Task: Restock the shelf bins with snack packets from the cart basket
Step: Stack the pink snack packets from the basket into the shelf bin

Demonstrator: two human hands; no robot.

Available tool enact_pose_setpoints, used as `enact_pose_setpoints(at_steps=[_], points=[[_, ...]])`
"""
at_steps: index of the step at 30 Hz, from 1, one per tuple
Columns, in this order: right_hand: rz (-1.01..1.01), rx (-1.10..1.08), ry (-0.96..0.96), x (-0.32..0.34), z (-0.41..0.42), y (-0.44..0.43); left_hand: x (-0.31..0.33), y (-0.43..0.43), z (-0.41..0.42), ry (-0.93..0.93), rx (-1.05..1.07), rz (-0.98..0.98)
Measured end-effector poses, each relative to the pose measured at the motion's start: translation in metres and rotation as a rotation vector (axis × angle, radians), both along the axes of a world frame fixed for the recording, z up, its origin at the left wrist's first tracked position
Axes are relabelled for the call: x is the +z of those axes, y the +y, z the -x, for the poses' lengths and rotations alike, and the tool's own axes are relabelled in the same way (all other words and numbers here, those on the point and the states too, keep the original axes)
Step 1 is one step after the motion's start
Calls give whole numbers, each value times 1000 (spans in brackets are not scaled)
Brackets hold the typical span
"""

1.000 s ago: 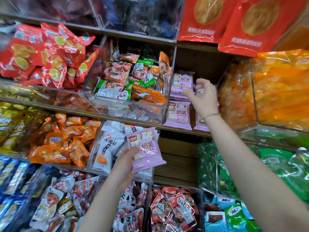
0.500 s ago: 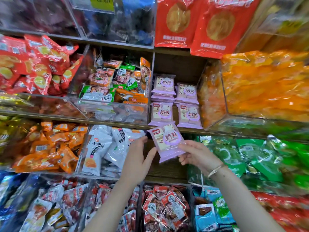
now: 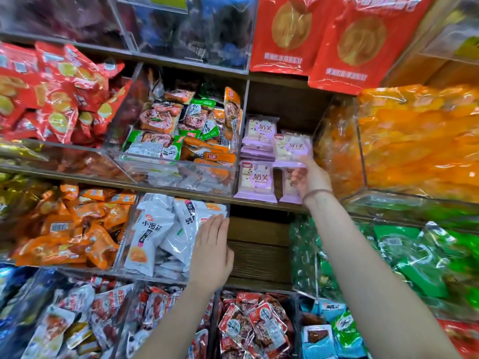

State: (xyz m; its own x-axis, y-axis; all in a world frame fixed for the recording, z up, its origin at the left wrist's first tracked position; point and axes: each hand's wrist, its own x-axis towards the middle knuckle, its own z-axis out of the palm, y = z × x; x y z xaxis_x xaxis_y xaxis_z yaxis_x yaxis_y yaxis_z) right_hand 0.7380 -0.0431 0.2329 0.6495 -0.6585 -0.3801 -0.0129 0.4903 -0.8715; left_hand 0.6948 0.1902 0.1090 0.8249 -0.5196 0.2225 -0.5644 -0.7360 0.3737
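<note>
Reaching up to the middle shelf [image 3: 261,203], the right hand [image 3: 309,178] is pinching the pink packet [image 3: 294,149] by its lower seam, fingers [image 3: 298,174] curled under the crimped edge and the packet standing upright just beside the pink stack [image 3: 258,137] at the back of the open slot. The left hand [image 3: 211,255] is lying flat with fingers straight against the front of the bin of white packets [image 3: 160,237] one shelf down, carrying nothing. That packet is looking light and puffy, glossy film over something soft or crumbly inside, so I am judging the seam the sensible place to hold; squeezing the middle risks crushing the contents, and slick film could be slipping from a loose pinch. Two upright pink packets [image 3: 255,181] are standing along the shelf lip right below the held one, and they are looking easy to knock forward. The slot is narrow: the clear wall of the mixed-packet bin [image 3: 181,172] is closing it on the left and the orange-snack bin [image 3: 339,151] is crowding it on the right. The cart basket is not showing in this view.
</note>
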Motion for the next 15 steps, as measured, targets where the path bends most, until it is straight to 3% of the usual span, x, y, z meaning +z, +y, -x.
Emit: enact_pose_setpoints(at_steps=[10,15], points=[[-47,-83,-47,0,-5,-20,-6,-1,-2,-22,8,76],[-279,-264,-97,5,-27,-16,-6,0,-1,-21,9,63]])
